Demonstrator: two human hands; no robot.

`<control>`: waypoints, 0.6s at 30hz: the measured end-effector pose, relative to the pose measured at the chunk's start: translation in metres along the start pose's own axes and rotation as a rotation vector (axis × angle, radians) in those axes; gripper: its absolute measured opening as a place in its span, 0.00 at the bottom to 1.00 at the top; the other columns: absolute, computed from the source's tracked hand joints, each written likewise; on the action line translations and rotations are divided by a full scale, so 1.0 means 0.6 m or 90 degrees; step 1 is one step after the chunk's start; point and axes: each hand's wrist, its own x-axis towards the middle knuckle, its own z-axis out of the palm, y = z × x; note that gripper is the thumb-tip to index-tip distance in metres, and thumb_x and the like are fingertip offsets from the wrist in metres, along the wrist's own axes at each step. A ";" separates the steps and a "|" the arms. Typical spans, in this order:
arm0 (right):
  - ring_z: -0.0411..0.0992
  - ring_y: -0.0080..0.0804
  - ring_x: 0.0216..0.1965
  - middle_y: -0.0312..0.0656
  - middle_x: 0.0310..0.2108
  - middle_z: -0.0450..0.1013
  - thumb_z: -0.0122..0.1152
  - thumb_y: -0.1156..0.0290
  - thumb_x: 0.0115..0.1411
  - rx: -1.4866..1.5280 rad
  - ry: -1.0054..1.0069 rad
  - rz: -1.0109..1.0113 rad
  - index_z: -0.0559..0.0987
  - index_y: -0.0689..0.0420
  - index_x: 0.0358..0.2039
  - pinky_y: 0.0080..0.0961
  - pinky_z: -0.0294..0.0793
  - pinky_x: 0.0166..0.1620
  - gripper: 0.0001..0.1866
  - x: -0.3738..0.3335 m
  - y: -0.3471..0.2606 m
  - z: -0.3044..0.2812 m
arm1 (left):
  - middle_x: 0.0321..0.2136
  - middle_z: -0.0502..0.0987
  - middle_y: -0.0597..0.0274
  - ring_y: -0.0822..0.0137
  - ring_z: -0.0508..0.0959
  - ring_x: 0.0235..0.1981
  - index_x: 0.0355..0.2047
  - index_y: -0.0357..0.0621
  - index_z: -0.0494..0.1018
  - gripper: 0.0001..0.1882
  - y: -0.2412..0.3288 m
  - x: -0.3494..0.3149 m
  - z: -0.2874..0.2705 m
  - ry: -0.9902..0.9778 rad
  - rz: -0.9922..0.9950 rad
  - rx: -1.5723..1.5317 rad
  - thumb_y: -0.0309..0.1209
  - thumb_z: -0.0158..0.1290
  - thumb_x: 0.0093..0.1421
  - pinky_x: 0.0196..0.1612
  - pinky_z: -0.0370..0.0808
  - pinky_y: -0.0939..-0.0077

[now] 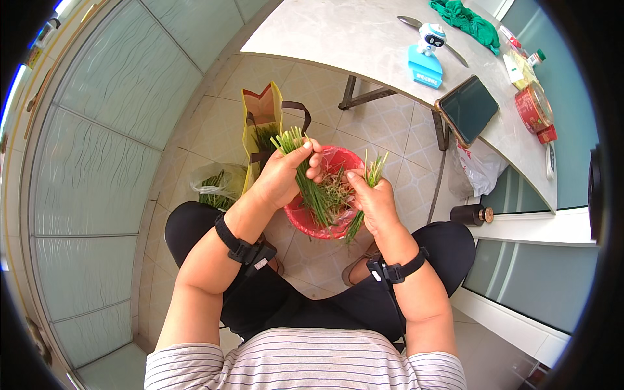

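My left hand is closed round a thick bunch of green chives, its pale cut ends upward and its leaves hanging down. My right hand grips a thinner bunch of chives, held upright with its lower end beside the bin. Between and below my hands a red bin with a thin plastic liner stands on the floor. Loose yellowish and green trimmings lie inside it. My left forearm and bunch hide part of the bin's left rim.
A yellow tote bag with greens stands beyond my left hand, and a clear plastic bag of greens beside it. The table carries a phone, a knife, a toy robot and a green cloth.
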 end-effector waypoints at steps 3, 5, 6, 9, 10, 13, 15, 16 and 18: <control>0.60 0.13 0.18 0.27 0.22 0.68 0.64 0.69 0.56 0.004 -0.039 0.007 0.79 0.59 0.34 0.15 0.56 0.19 0.08 -0.001 -0.001 -0.003 | 0.21 0.62 0.71 0.77 0.59 0.20 0.36 0.41 0.68 0.08 -0.008 0.001 -0.001 0.010 0.012 0.049 0.32 0.43 0.66 0.26 0.61 0.80; 0.60 0.14 0.18 0.27 0.22 0.68 0.63 0.70 0.56 0.003 -0.120 0.032 0.78 0.58 0.32 0.15 0.57 0.20 0.06 -0.004 -0.004 -0.002 | 0.20 0.61 0.72 0.78 0.58 0.19 0.36 0.41 0.68 0.07 -0.013 0.002 -0.004 0.002 0.003 0.087 0.32 0.44 0.66 0.25 0.61 0.80; 0.60 0.14 0.18 0.27 0.22 0.68 0.63 0.70 0.56 0.003 -0.120 0.033 0.78 0.58 0.32 0.15 0.57 0.20 0.06 -0.006 -0.006 0.000 | 0.19 0.60 0.74 0.78 0.57 0.19 0.36 0.42 0.68 0.07 -0.015 0.002 -0.004 -0.007 -0.005 0.124 0.31 0.44 0.66 0.25 0.60 0.81; 0.60 0.14 0.18 0.28 0.23 0.69 0.62 0.69 0.57 -0.065 -0.179 -0.008 0.78 0.57 0.31 0.15 0.57 0.20 0.06 -0.012 -0.008 0.005 | 0.19 0.65 0.74 0.80 0.60 0.18 0.38 0.42 0.71 0.07 -0.024 -0.004 0.018 0.049 -0.014 0.257 0.31 0.51 0.62 0.23 0.60 0.83; 0.60 0.14 0.18 0.28 0.23 0.69 0.62 0.69 0.57 -0.066 -0.179 -0.008 0.78 0.57 0.31 0.15 0.57 0.20 0.06 -0.012 -0.006 0.004 | 0.19 0.67 0.74 0.81 0.62 0.18 0.38 0.41 0.73 0.08 -0.025 -0.004 0.022 0.079 -0.024 0.320 0.31 0.53 0.61 0.22 0.60 0.84; 0.60 0.14 0.18 0.31 0.25 0.71 0.61 0.66 0.58 -0.091 -0.254 -0.066 0.78 0.57 0.35 0.15 0.58 0.21 0.09 -0.011 -0.002 0.003 | 0.21 0.71 0.72 0.81 0.64 0.19 0.37 0.41 0.74 0.09 -0.032 -0.002 0.018 0.074 -0.015 0.322 0.32 0.55 0.60 0.20 0.60 0.85; 0.61 0.15 0.18 0.35 0.27 0.73 0.58 0.63 0.61 -0.032 -0.248 0.029 0.76 0.57 0.39 0.15 0.61 0.21 0.11 -0.011 -0.005 0.002 | 0.21 0.70 0.72 0.81 0.64 0.18 0.37 0.41 0.74 0.08 -0.032 -0.002 0.014 0.065 -0.010 0.333 0.32 0.55 0.60 0.20 0.60 0.85; 0.61 0.15 0.18 0.35 0.27 0.73 0.58 0.63 0.61 -0.032 -0.249 0.029 0.76 0.57 0.39 0.15 0.61 0.21 0.11 -0.010 -0.009 0.004 | 0.21 0.70 0.72 0.81 0.64 0.18 0.36 0.41 0.74 0.08 -0.029 -0.003 0.014 0.092 0.007 0.338 0.31 0.54 0.60 0.20 0.60 0.85; 0.62 0.15 0.18 0.39 0.28 0.74 0.54 0.60 0.63 0.049 -0.198 0.076 0.75 0.57 0.41 0.15 0.62 0.21 0.14 -0.009 -0.015 0.008 | 0.20 0.69 0.73 0.81 0.64 0.18 0.35 0.41 0.74 0.06 -0.016 -0.001 0.020 0.172 0.058 0.404 0.30 0.53 0.61 0.20 0.60 0.85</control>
